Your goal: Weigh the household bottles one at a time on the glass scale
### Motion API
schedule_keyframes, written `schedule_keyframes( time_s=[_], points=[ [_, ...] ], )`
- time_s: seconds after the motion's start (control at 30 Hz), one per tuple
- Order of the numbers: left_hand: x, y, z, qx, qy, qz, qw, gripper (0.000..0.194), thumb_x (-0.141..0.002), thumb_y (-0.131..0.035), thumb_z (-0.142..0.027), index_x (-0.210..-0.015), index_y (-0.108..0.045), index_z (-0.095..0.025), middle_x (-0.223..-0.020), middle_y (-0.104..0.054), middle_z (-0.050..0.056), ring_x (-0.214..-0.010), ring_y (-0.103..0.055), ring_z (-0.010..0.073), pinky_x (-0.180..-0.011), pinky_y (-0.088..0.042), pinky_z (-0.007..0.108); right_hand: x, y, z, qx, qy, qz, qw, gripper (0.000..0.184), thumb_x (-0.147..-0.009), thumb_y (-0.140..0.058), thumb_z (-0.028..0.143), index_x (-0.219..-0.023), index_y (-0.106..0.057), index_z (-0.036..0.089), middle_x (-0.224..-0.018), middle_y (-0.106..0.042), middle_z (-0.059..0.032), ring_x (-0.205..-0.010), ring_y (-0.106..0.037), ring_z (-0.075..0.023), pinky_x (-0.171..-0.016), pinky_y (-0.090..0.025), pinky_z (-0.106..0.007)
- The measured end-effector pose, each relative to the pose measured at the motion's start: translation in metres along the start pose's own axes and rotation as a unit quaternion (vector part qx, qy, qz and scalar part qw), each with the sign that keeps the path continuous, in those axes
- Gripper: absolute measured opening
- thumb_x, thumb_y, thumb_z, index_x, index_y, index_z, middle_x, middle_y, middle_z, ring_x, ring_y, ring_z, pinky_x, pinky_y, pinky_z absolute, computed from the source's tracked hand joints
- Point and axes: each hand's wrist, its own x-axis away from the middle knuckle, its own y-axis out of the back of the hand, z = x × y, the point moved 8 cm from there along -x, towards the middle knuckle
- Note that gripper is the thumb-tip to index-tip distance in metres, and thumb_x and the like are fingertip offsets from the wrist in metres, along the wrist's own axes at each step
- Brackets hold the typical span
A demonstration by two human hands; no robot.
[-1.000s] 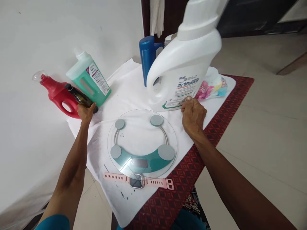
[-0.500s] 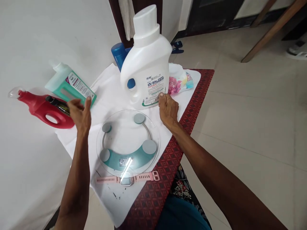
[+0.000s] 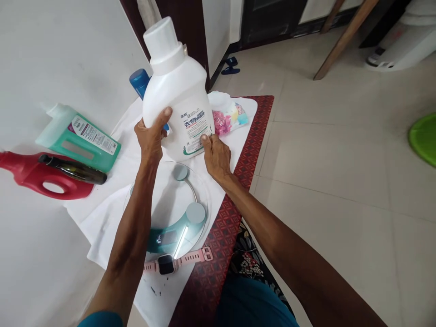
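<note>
Both of my hands are on a large white laundry liquid bottle (image 3: 177, 91), tilted slightly to the left behind the glass scale. My left hand (image 3: 151, 136) is closed at its handle, the thumb across the front. My right hand (image 3: 217, 156) grips the lower right edge, thumb on the label. Below them lies the round glass bathroom scale (image 3: 195, 213) with grey pads and a teal band, partly covered by my left forearm. A smartwatch with a pink strap (image 3: 166, 264) lies along the scale's near edge.
A red bottle (image 3: 30, 175), a dark glass bottle (image 3: 76, 169) and a green liquid bottle (image 3: 85, 136) lie at the left by the wall. Behind the white bottle are a blue-capped item (image 3: 139, 81) and a colourful packet (image 3: 228, 116). The table's patterned red edge (image 3: 252, 141) runs along the right.
My left hand has left the dark bottle's side and closed on the white bottle's handle. My right hand keeps its hold. The whole view has shifted, and the bottle tilts more to the left.
</note>
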Motion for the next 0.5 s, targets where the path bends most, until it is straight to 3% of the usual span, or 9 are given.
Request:
schedule_keyframes(
  time_s=[0.13,0.23,0.4,0.5],
  points=[
    [0.006,-0.001,-0.019,0.014,-0.022,-0.060,0.998,0.050,-0.067,-0.097,-0.056,-0.078,-0.061,-0.023,-0.064,-0.051,-0.005,-0.057,-0.049,0.0114,-0.052,-0.039,0.031,0.000,0.004,-0.002,-0.027,-0.005,-0.013,1.000,0.050,-0.124,-0.027,0.061,-0.090,-0.048,0.031,-0.083,-0.067,-0.0058,-0.086,-0.070,-0.0271,-0.088,-0.053,-0.043],
    [0.003,0.011,-0.049,0.024,-0.063,-0.091,0.994,0.049,-0.069,-0.094,-0.059,-0.076,-0.061,-0.024,-0.063,-0.045,-0.006,-0.056,-0.043,0.0094,-0.052,-0.036,0.031,-0.001,0.004,-0.004,-0.040,-0.020,-0.001,0.999,0.047,-0.124,-0.034,0.058,-0.086,-0.046,0.032,-0.080,-0.064,-0.0039,-0.082,-0.067,-0.0258,-0.089,-0.054,-0.043],
    [0.011,0.049,-0.115,0.021,-0.160,-0.074,0.984,0.059,-0.076,-0.095,-0.062,-0.073,-0.049,-0.026,-0.061,-0.028,-0.008,-0.053,-0.029,0.0081,-0.050,-0.032,0.030,-0.003,0.001,-0.006,-0.032,-0.035,0.002,0.999,0.048,-0.124,-0.038,0.055,-0.083,-0.048,0.031,-0.079,-0.063,-0.0041,-0.082,-0.067,-0.0262,-0.091,-0.053,-0.045],
    [0.038,0.085,-0.129,0.019,-0.155,-0.087,0.984,0.069,-0.070,-0.101,-0.059,-0.069,-0.041,-0.026,-0.060,-0.023,-0.009,-0.053,-0.022,0.0071,-0.049,-0.031,0.030,-0.004,-0.004,-0.008,-0.014,-0.024,0.011,1.000,0.050,-0.124,-0.035,0.057,-0.085,-0.050,0.031,-0.078,-0.061,-0.0034,-0.082,-0.067,-0.0258,-0.090,-0.053,-0.044]
  ],
)
